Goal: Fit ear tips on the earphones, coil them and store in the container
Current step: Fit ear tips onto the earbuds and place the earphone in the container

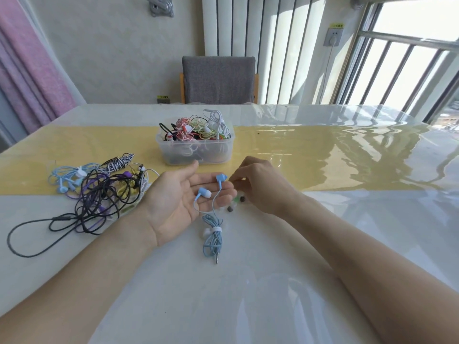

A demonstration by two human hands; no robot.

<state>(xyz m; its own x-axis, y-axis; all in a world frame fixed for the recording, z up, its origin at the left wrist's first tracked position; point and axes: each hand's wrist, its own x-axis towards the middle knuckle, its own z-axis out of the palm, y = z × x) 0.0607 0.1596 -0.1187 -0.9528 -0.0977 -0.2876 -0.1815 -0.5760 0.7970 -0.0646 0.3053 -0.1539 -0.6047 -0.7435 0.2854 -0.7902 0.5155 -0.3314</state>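
While my left hand (178,197) lies palm-up with fingers extended, the two blue earbuds (205,193) rest across those fingers; their bundled cable (212,238) lies on the table (273,281) below. My right hand (260,184) curls its fingertips together beside the upper earbud; what they pinch is hidden. Loose ear tips (242,199) lie under it. The clear container (195,145) of coiled earphones stands just beyond.

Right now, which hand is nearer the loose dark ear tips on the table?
Right. The right hand hovers just above and beside the dark ear tips; the left hand, palm up, cradles the blue earbuds left of them.
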